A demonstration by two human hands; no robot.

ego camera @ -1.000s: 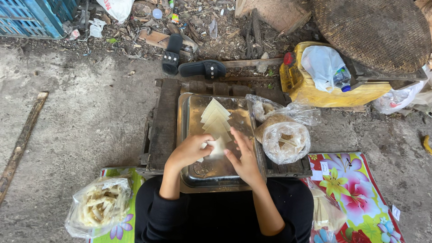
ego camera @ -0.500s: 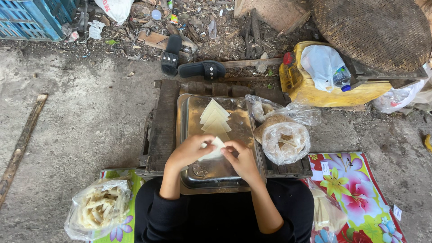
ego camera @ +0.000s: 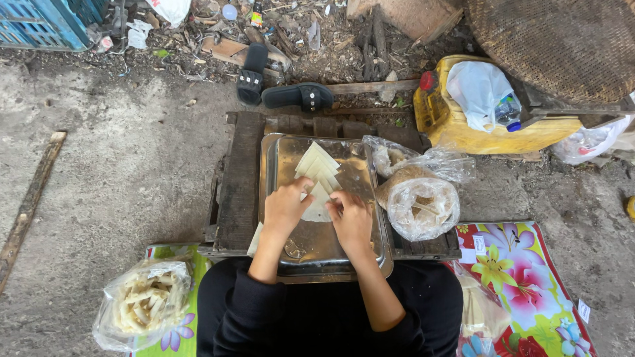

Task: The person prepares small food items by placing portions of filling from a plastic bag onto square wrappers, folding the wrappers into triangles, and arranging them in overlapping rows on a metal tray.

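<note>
Wrappers (ego camera: pixel 316 170), thin, pale and triangular, fan out on a dented metal tray (ego camera: pixel 360 251) atop a rough wooden pallet (ego camera: pixel 238 192). Tray's near half lies bare; clear bags (ego camera: pixel 423 205) crowd its right edge. Left hand (ego camera: pixel 286 208) and right hand (ego camera: pixel 350 218) pinch one wrapper (ego camera: pixel 316 210) between them at mid-tray.
</note>
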